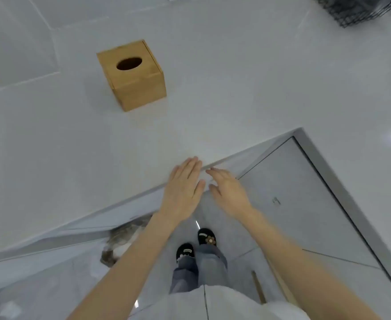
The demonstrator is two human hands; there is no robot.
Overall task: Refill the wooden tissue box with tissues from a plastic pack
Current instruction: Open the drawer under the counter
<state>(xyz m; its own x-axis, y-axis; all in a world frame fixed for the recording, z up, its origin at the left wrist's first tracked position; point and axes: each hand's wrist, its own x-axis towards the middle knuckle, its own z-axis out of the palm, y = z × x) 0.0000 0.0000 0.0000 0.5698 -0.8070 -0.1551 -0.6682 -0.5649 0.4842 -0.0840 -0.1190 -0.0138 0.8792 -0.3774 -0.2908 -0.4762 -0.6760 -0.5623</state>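
A cube-shaped wooden tissue box [133, 76] stands on the white countertop [79, 144], upper left of centre. Its oval top hole is dark, with no tissue sticking out. My left hand [183, 184] is flat with fingers stretched out, hovering at the counter's front edge. My right hand [228, 192] is beside it, fingers apart and slightly curled, holding nothing. Both hands are well below and to the right of the box. No plastic tissue pack is in view.
A black wire basket [360, 9] sits at the top right corner. The counter turns a corner around a grey cabinet door [305, 204]. On the floor below are my feet in black slippers [195, 244] and a grey-white furry shape [123, 241] under the counter edge.
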